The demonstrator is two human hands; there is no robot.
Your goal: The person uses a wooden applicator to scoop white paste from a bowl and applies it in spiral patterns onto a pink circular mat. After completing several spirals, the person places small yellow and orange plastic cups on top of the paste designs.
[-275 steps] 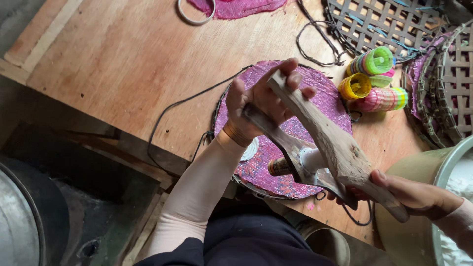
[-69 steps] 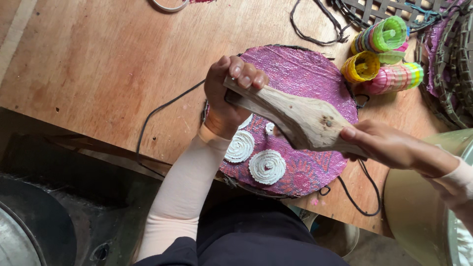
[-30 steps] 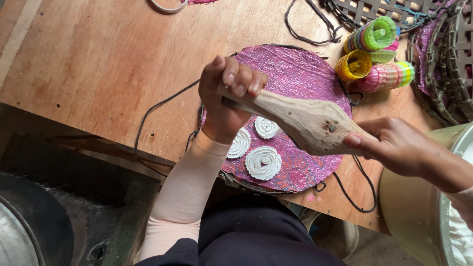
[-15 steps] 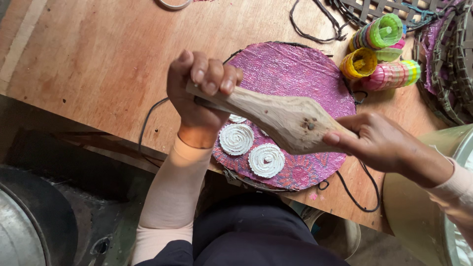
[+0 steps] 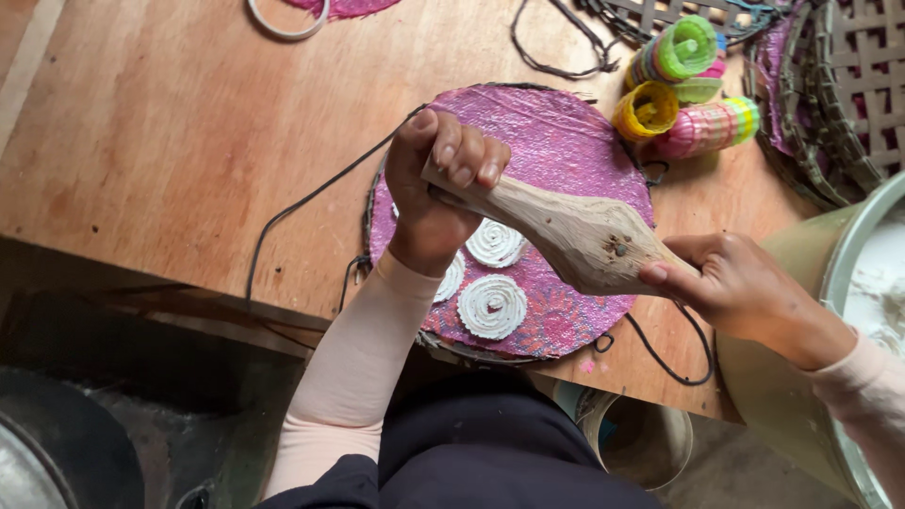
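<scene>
Since half a second before, both hands shifted right. Left hand (image 5: pixel 443 184) wrapped the wooden press (image 5: pixel 566 231); right hand (image 5: pixel 740 287) pinched its wide end, above the purple mat (image 5: pixel 584 132) and white spirals (image 5: pixel 492 306).

Rough bare-wood press (image 5: pixel 575 231), glittery woven mat (image 5: pixel 566 141)
</scene>
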